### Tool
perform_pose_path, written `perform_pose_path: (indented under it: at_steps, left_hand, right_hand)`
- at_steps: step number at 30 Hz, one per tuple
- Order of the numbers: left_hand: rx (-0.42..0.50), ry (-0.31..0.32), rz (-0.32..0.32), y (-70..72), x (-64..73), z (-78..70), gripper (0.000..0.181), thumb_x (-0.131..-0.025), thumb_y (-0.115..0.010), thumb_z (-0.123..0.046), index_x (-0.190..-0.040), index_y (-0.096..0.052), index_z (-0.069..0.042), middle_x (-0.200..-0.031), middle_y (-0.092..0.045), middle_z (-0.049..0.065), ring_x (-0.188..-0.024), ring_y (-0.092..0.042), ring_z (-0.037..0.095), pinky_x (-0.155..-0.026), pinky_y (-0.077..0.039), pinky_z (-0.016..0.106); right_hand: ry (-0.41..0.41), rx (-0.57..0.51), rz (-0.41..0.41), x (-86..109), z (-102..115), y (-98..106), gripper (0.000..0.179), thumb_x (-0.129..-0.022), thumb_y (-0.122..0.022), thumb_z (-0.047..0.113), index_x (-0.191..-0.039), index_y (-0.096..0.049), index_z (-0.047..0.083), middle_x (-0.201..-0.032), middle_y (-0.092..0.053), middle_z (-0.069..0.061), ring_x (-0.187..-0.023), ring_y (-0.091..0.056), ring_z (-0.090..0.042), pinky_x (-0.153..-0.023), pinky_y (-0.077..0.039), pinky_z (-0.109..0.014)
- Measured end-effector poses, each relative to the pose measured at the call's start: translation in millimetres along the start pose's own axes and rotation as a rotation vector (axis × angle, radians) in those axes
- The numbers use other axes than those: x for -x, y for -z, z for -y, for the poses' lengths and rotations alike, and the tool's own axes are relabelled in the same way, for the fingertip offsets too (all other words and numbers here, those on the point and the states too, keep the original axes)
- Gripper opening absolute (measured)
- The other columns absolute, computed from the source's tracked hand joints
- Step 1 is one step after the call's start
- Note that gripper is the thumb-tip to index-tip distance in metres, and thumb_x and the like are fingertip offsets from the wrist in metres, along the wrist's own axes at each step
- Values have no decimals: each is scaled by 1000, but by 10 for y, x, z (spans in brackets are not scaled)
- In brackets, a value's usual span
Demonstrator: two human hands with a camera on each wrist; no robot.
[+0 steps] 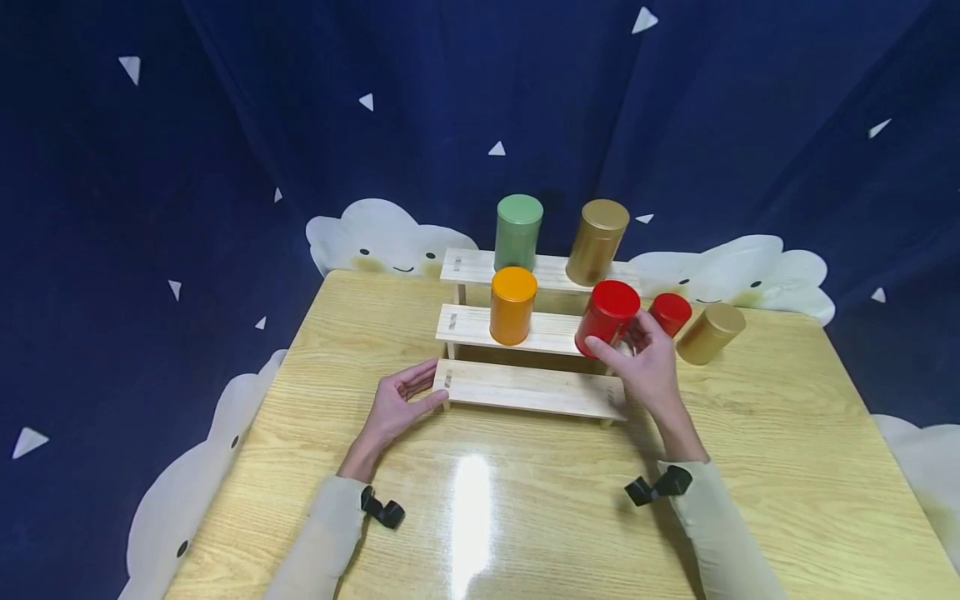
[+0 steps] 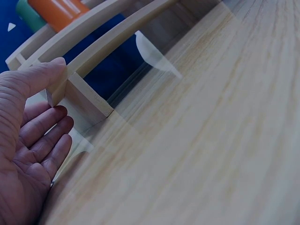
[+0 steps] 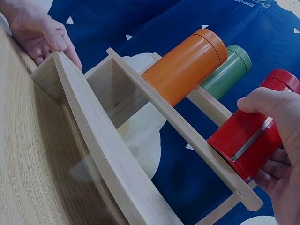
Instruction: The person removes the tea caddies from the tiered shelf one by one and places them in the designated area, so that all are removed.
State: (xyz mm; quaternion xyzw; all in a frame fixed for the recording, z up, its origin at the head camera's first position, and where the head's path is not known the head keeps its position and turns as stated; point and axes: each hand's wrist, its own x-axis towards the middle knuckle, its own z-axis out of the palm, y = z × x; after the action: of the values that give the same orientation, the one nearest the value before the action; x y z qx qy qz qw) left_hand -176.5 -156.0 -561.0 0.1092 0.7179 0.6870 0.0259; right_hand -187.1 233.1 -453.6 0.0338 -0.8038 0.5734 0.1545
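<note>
My right hand [image 1: 649, 367] grips a red canister [image 1: 609, 312] with the thumb on one side and fingers round the other. The canister's base is at the right end of the middle step of a three-step wooden rack [image 1: 525, 385]. In the right wrist view the canister [image 3: 253, 140] leans with the tilted camera, its lid partly behind my thumb. At the rack's lower left corner, my left hand [image 1: 397, 406] pinches the end of the bottom step [image 2: 93, 51], thumb above and fingertips below. An orange canister [image 1: 513, 308] stands left on the middle step.
On the top step stand a green canister [image 1: 518, 233] and a gold canister [image 1: 597, 242]. Right of the rack, a second red canister [image 1: 670, 312] and another gold canister [image 1: 709, 335] are on the wooden table [image 1: 780, 467]. A dark blue curtain [image 1: 420, 100] hangs behind.
</note>
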Motion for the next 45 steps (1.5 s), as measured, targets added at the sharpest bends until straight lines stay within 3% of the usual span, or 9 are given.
perform_pose_path:
  at_steps: [15, 21, 35, 45]
  left_hand:
    - [1, 0, 1, -10, -27, -10, 57, -88, -83, -3, -142, -63, -2, -141, -65, 16, -131, -63, 33, -112, -51, 35]
    - [5, 1, -3, -15, -19, -12, 57, -89, -83, -4, -142, -62, -2, -141, -65, 17, -130, -63, 33, -111, -51, 33]
    - [15, -2, 1, -3, -9, 4, 57, -88, -84, -5, -142, -63, -3, -140, -66, 16, -130, -63, 32, -113, -50, 39]
    - [5, 6, -1, -4, -5, -1, 57, -88, -84, -5, -142, -63, -4, -140, -66, 16, -130, -64, 33, -113, -51, 40]
  right_hand:
    - [-41, 62, -56, 4, 3, 174, 59, -85, -86, 8, -139, -61, 3, -127, -69, -10, -105, -63, -13, -93, -55, -16]
    - [3, 9, -83, 19, -50, 253, 59, -84, -86, 6, -138, -63, 7, -124, -69, 1, -106, -63, -14, -92, -54, -17]
    - [41, 6, -122, 54, -109, 434, 63, -84, -86, 4, -142, -63, 13, -129, -68, 0, -111, -63, -14, -98, -53, -16]
    - [35, 23, -171, 89, -144, 538, 58, -85, -87, 7, -139, -66, 14, -122, -69, 5, -105, -65, -15, -90, -55, -14]
